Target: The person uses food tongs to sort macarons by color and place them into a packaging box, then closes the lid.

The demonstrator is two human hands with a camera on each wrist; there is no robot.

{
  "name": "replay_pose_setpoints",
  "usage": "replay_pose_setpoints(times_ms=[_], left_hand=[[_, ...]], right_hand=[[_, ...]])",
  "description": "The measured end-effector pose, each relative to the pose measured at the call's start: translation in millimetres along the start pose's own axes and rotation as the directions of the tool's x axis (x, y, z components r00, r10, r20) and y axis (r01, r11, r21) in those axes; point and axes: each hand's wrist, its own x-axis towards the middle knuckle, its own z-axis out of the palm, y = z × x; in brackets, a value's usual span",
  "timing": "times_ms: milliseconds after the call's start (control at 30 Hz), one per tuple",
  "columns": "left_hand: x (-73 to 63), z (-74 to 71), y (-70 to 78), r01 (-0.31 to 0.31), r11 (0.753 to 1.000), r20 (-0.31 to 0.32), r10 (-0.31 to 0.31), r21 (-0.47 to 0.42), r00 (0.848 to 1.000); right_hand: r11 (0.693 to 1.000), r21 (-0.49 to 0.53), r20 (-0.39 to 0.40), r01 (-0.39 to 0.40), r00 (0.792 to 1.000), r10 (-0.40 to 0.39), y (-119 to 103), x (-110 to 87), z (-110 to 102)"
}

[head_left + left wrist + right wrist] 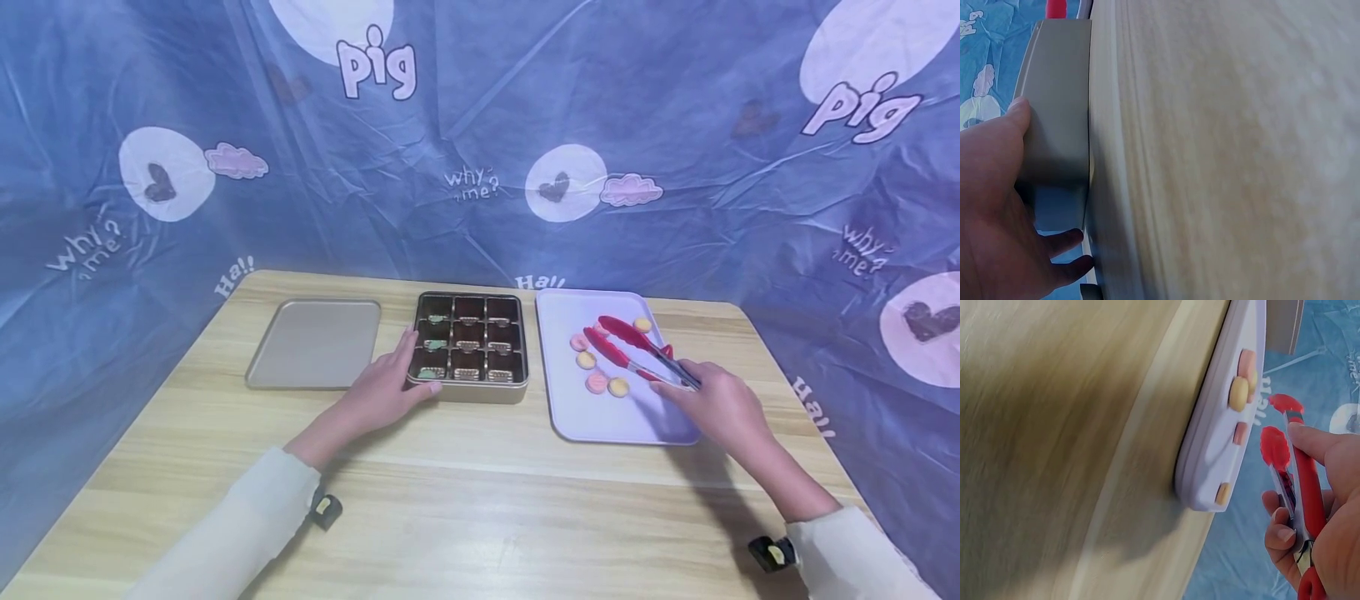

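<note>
My left hand (386, 375) rests against the left front corner of a metal tin (480, 393), thumb along its front rim and fingers by its left side. Inside the tin is a dark brown divided insert with rows of square compartments; greenish patches show in the left column. My right hand (720, 404) grips red-tipped tongs (630, 333) by their handles, over a white tray (600, 421). The tongs' red heads (1274, 449) stand apart with nothing between them, above the tray. Several small round pink cookies (596, 382) and yellow cookies (618, 387) lie on the tray.
A flat metal lid (322, 342) lies on the wooden table (480, 517) left of the tin. A blue printed cloth (465, 108) hangs behind and on both sides of the table. The tray stands just right of the tin, a narrow gap between them.
</note>
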Motion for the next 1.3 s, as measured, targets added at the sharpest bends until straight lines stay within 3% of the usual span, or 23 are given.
replay_pose_setpoints(times_ms=[367, 800, 1300], left_hand=[[0.4, 0.3, -2.3, 0.000, 1.000, 0.001, 0.000, -0.007, 1.000], [0.9, -0.6, -2.4, -0.003, 1.000, 0.001, 0.003, -0.005, 1.000], [0.0, -0.4, -1.8, -0.005, 1.000, 0.004, 0.005, -0.010, 1.000]], right_hand=[[0.999, -0.036, 0.007, -0.032, 0.999, 0.032, 15.7, 8.9, 3.6], [0.996, -0.042, 0.054, -0.076, 0.995, 0.078, 17.6, 14.5, 7.0], [0.999, -0.040, 0.039, -0.028, 0.999, 0.029, 19.7, 15.9, 12.4]])
